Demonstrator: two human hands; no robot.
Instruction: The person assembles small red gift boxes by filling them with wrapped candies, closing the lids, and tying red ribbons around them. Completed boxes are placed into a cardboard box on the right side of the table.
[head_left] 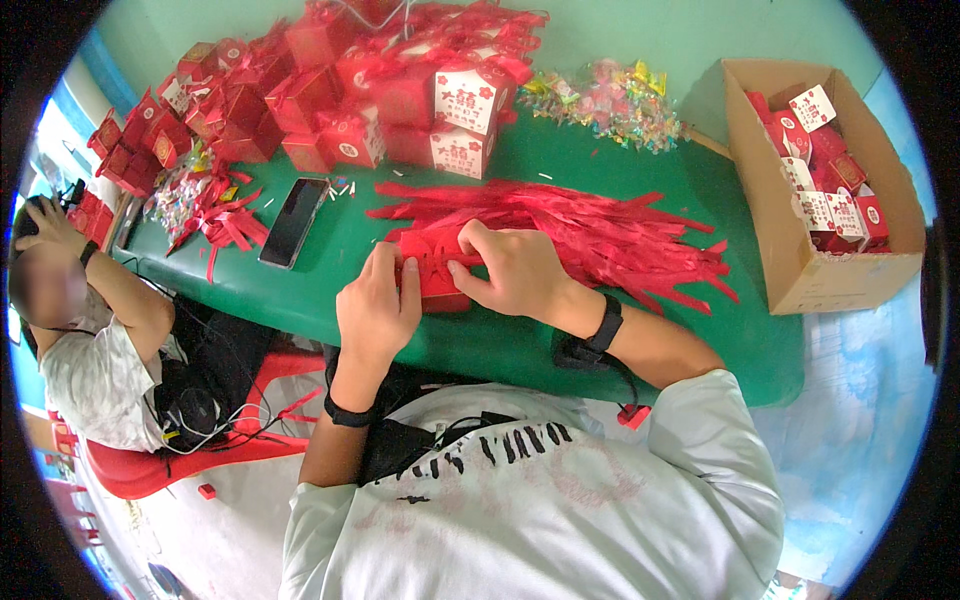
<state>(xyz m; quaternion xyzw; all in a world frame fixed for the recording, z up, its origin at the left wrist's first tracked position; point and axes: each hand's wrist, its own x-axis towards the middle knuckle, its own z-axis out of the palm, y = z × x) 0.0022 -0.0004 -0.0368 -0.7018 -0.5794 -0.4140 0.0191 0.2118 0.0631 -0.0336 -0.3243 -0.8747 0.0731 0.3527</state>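
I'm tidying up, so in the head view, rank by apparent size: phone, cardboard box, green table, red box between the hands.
1. Green table
2. Cardboard box
Unsure: phone and red box; fingers partly cover the latter.

Wears a white short-sleeved shirt (700, 470), printed with black strokes and faded reddish marks. Has a black left wristband (350, 412) and a black right wristband (605, 323), thin dark cable (630, 380) below the latter, by the near edge of the tabletop (710, 360).
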